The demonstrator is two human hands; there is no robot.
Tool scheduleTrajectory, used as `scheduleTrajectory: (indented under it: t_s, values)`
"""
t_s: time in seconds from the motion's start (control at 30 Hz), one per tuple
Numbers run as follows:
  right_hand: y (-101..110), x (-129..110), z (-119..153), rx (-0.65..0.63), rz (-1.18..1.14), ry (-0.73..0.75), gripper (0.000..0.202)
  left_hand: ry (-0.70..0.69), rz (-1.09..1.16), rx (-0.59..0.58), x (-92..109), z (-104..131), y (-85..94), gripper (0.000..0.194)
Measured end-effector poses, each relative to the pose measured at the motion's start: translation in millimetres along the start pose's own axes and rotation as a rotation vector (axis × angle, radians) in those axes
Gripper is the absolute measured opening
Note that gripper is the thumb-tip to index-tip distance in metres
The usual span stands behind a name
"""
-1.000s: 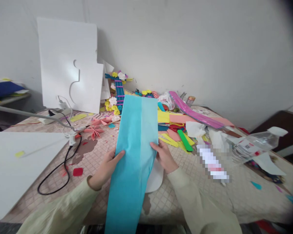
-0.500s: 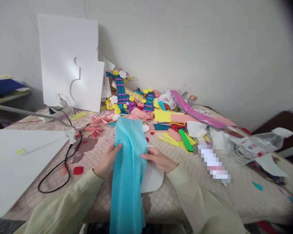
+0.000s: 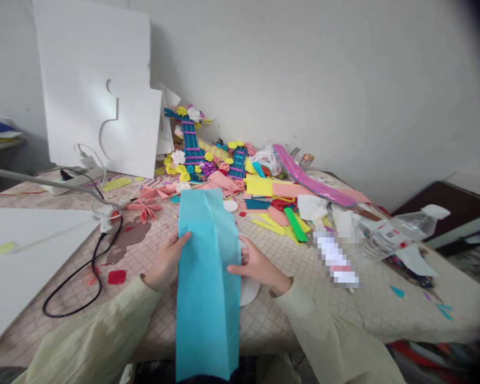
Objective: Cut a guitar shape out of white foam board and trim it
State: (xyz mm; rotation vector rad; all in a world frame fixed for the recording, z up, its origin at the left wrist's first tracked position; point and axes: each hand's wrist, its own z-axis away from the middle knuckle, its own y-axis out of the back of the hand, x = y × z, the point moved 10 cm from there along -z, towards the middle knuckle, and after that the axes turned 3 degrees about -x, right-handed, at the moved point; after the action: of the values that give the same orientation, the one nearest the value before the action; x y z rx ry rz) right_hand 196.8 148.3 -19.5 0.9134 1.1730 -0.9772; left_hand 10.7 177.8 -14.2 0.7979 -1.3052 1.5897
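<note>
A long strip of light-blue paper [image 3: 202,298] with lengthwise creases is held up between my hands, its lower end hanging past the table's front edge. My left hand [image 3: 167,260] pinches its left side, thumb on the front and fingers behind. On the right side, my right hand [image 3: 258,265] grips it with the thumb in front, the other fingers curled at and behind the edge. Partly covered by the strip, a white rounded board [image 3: 248,292] lies on the table. Folded pink paper pieces [image 3: 146,208] rest beyond my left hand.
Paper-flower decorations [image 3: 192,144], yellow strips [image 3: 270,224] and a green strip [image 3: 295,224] crowd the back. A plastic bottle [image 3: 404,232] lies at right. At left are a black cable [image 3: 98,261], a white board [image 3: 32,261] and an upright white panel [image 3: 80,69].
The blue paper is spread flatter and wider, its lower end now higher in view. My right hand has shifted slightly down its edge. The whole view has turned a little to the right.
</note>
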Motion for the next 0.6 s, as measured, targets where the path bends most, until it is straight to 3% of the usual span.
scheduleTrajectory:
  t_s: [0.07, 0.23, 0.33, 0.43, 0.6]
  values:
    - [1, 6, 4, 0.030, 0.046, 0.016, 0.072, 0.011, 0.002, -0.006, -2, 3, -0.9, 0.024]
    - [22, 20, 12, 0.072, 0.014, -0.057, 0.022, 0.070, 0.012, -0.027, -16, 2, 1.4, 0.029]
    - [29, 20, 17, 0.045, -0.027, -0.091, 0.024, 0.160, 0.036, -0.053, -29, 3, -2.7, 0.034]
    - [18, 15, 13, -0.051, -0.077, -0.117, 0.027, 0.246, 0.076, -0.106, -32, 8, -15.2, 0.035]
    - [2, 9, -17, -0.083, -0.197, -0.137, 0.030, 0.356, 0.228, -0.206, -29, 16, -33.3, 0.037]
